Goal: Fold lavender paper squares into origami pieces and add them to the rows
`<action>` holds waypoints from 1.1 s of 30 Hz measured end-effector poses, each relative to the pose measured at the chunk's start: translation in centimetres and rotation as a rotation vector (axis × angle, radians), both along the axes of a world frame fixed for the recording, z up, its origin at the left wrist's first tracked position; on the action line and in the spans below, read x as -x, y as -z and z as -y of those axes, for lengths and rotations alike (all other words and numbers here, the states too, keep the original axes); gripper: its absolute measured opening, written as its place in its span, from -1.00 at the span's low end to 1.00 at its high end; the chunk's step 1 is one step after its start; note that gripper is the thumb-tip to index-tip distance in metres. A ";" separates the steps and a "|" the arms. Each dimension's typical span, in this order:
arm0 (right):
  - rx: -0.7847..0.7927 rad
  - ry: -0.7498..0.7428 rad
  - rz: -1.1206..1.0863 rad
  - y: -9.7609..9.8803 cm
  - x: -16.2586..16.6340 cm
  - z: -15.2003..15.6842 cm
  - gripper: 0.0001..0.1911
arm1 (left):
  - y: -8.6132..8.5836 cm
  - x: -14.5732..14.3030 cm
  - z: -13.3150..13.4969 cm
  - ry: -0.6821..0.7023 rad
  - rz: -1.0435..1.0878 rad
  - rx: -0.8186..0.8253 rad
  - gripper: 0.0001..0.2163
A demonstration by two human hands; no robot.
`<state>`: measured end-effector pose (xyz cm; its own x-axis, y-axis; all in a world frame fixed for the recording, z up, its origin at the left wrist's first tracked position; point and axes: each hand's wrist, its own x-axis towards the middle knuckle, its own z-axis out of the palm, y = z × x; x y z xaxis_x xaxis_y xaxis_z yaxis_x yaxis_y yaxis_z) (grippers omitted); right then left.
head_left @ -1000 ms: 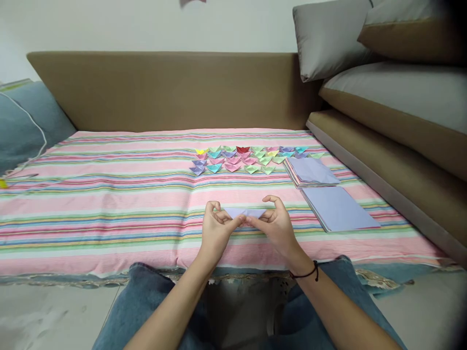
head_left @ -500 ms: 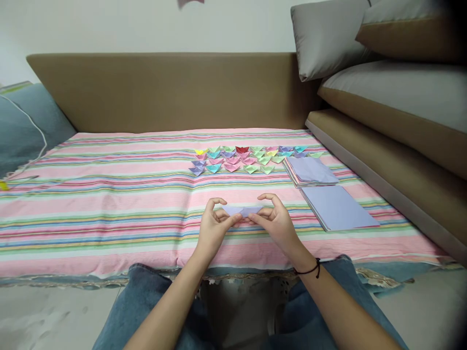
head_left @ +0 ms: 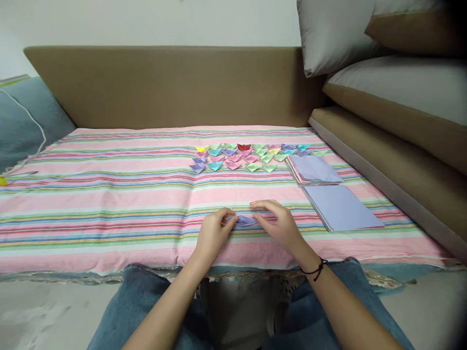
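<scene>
A small purple folded paper boat (head_left: pixel 245 221) lies low over the striped cloth in front of me. My left hand (head_left: pixel 216 231) pinches its left end between thumb and fingers. At the boat's right end is my right hand (head_left: pixel 280 224), the thumb tip by the paper and the index finger stretched out apart from it. Farther back, several folded paper boats in many colours stand in rows, among them a red boat (head_left: pixel 243 147) and a yellow boat (head_left: pixel 202 149).
To the right lie a stack of creased purple-topped paper (head_left: pixel 315 168) and a stack of flat paper sheets (head_left: pixel 341 208). Brown-grey cushions (head_left: pixel 394 92) are piled along the right side. A white cable (head_left: pixel 31 119) and a yellow-handled tool (head_left: pixel 3 181) are at far left.
The purple paper has come down nearer the cloth and now shows as a boat shape. My right hand's fingers have loosened from it, while the left still pinches its end.
</scene>
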<state>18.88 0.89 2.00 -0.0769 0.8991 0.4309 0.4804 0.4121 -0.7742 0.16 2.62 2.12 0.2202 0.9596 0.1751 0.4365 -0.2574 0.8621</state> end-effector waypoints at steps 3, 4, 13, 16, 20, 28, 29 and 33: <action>-0.096 -0.053 0.149 0.1 0.5 -0.2 -0.89 | 0.2 0.0 0.0 -0.013 -0.072 -0.035 -0.90; -0.098 -0.057 0.177 0.2 0.7 -0.3 -0.90 | 0.3 0.0 0.0 -0.005 -0.108 -0.050 -0.91; -0.082 -0.088 0.291 1.1 1.8 -1.3 -0.92 | 0.4 0.1 0.3 0.087 -0.258 -0.083 -0.89; -0.110 -0.101 0.300 1.1 1.9 -1.3 -0.87 | 0.3 0.1 0.5 0.151 -0.321 -0.147 -0.91; -0.131 -0.098 0.284 1.3 2.0 -1.4 -0.87 | 0.5 0.0 0.6 0.160 -0.424 -0.203 -0.87; -0.025 -0.115 0.215 1.1 1.5 -1.5 -0.88 | 1.2 -1.1 0.7 0.135 -0.536 -0.290 -0.81; 0.024 -0.139 0.179 0.8 1.1 -1.4 -0.85 | 1.2 -1.2 0.7 0.124 -0.544 -0.285 -0.82; 0.271 -0.194 -0.030 -0.2 -0.6 -1.2 -0.70 | 1.1 -1.4 0.6 0.112 -0.575 -0.271 -0.85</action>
